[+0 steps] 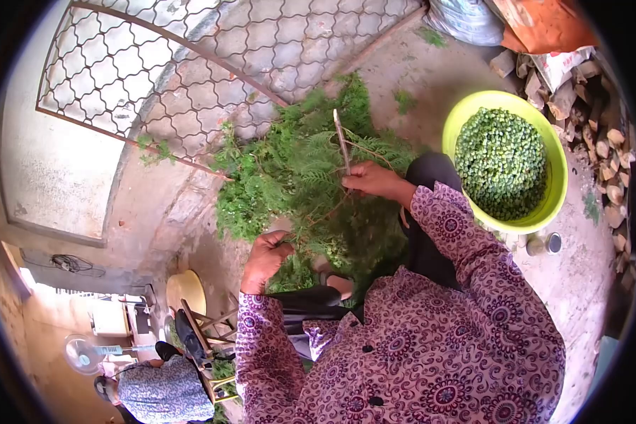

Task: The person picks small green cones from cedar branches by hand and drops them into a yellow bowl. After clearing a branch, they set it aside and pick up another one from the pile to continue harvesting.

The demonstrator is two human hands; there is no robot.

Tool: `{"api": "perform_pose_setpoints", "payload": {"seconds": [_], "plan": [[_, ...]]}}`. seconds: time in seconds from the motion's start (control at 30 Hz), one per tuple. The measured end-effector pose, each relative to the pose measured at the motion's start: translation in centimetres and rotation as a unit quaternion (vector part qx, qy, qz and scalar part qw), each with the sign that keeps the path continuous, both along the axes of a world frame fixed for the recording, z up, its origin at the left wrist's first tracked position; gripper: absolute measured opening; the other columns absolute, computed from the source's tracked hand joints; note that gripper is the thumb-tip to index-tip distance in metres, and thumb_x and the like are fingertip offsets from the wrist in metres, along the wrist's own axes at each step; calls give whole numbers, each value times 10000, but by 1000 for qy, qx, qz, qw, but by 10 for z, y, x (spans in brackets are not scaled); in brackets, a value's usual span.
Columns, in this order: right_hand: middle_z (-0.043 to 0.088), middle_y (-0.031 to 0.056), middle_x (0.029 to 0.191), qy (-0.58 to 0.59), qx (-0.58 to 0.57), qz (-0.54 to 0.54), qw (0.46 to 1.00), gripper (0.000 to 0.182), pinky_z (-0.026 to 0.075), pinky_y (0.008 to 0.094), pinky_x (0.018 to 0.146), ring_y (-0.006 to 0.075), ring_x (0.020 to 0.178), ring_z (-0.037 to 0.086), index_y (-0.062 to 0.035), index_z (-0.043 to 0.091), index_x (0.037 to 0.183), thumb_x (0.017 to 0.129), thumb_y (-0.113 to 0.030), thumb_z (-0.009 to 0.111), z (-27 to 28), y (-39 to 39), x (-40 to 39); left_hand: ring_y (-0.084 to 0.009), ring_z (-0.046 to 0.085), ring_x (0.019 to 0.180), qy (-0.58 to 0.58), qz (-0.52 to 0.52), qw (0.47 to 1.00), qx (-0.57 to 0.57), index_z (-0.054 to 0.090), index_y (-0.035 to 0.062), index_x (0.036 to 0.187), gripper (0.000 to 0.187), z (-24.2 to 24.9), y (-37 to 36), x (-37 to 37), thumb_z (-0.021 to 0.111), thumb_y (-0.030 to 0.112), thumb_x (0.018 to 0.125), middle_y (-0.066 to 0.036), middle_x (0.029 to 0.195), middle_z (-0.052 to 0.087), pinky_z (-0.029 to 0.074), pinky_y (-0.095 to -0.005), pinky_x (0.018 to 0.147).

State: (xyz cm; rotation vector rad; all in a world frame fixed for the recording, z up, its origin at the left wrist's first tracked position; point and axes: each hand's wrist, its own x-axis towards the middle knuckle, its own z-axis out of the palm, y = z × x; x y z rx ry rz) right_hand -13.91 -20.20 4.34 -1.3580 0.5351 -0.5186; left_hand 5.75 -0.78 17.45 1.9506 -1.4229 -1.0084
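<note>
My right hand (377,180) is closed around a leafy branch (342,145), whose bare upper end points up and shows a pale tip. From that hand a thin stem runs down through feathery leaves toward my left hand (266,258). Thumb and curled fingers of the left hand are pressed together at the edge of the greenery; I cannot tell what is between them. A heap of cut green branches (261,180) covers the floor in front of me and reaches over my lap. To my right stands a yellow-green tub (560,166) filled with small round green pieces (500,162).
A metal lattice gate (191,78) borders the heap. Beside the tub lies a small jar (544,244). Stacked firewood (611,166) and bulging sacks (544,25) line the right side. Behind, at left, another person (162,392) sits near a fan (83,355).
</note>
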Motion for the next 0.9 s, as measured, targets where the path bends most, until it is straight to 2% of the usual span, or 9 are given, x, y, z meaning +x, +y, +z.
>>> {"api": "perform_pose_setpoints", "payload": {"seconds": [0.17, 0.2, 0.3, 0.4, 0.57, 0.7, 0.77, 0.83, 0.9], "plan": [[512, 29, 566, 66, -76, -47, 994, 331, 400, 282, 516, 103, 534, 491, -22, 604, 757, 784, -351, 575, -17, -6, 21, -177, 581, 601, -193, 26, 977, -81, 632, 7, 830, 131, -21, 3, 18, 581, 36, 713, -100, 724, 632, 459, -267, 611], [513, 35, 561, 79, -98, -64, 990, 343, 399, 286, 522, 106, 533, 491, -18, 604, 751, 783, -358, 572, -22, -7, 26, -291, 596, 707, -270, 2, 953, -138, 623, 16, 846, 151, -29, 7, 21, 588, 43, 701, -156, 797, 620, 480, -322, 662], [532, 47, 581, 116, -110, -67, 985, 351, 399, 294, 547, 117, 539, 491, -14, 605, 769, 785, -362, 562, -8, -8, 33, -327, 574, 813, -346, -97, 904, -234, 604, 18, 897, 204, -4, 14, -29, 602, 64, 698, -155, 867, 607, 481, -350, 701], [540, 47, 603, 146, -125, -37, 981, 344, 395, 293, 547, 114, 544, 477, -21, 602, 784, 785, -363, 564, 23, -12, 47, -326, 563, 843, -193, -166, 927, -277, 581, 0, 916, 230, -23, 4, -49, 626, 65, 700, -175, 876, 582, 468, -352, 720], [518, -27, 630, 120, -197, 80, 970, 257, 388, 243, 545, 47, 581, 443, -14, 580, 785, 853, -257, 532, 73, -13, 82, -359, 534, 957, -82, 36, 947, -307, 542, -23, 1018, 320, -75, -40, -14, 611, 142, 752, -217, 1017, 554, 439, -383, 817], [501, -33, 663, 139, -212, 91, 963, 247, 368, 240, 554, 43, 616, 418, -19, 565, 823, 858, -262, 533, 59, -21, 110, -344, 524, 997, -34, 62, 966, -249, 517, -31, 1061, 354, -91, -56, 10, 577, 195, 795, -221, 1066, 535, 417, -372, 853], [543, 13, 699, 134, -179, 98, 970, 310, 394, 275, 579, 88, 630, 466, -18, 568, 849, 858, -324, 516, 53, -20, 117, -342, 522, 1006, -43, 58, 979, -188, 494, -33, 1093, 372, -101, -66, 17, 530, 227, 830, -220, 1066, 540, 407, -360, 862], [595, 114, 821, 220, -357, 91, 903, 435, 416, 380, 674, 240, 742, 562, -33, 560, 942, 850, -439, 433, 47, -17, 124, -349, 523, 998, -1, 39, 987, -158, 483, -27, 1112, 380, -103, -74, 25, 514, 235, 839, -220, 1065, 542, 411, -361, 850], [590, 140, 1002, 215, -357, 95, 904, 484, 393, 405, 801, 295, 926, 545, -51, 558, 1018, 849, -476, 399, 47, -12, 125, -356, 525, 991, 46, 20, 990, -131, 471, -21, 1131, 388, -104, -83, 29, 499, 242, 848, -221, 1063, 544, 415, -361, 837]]}}
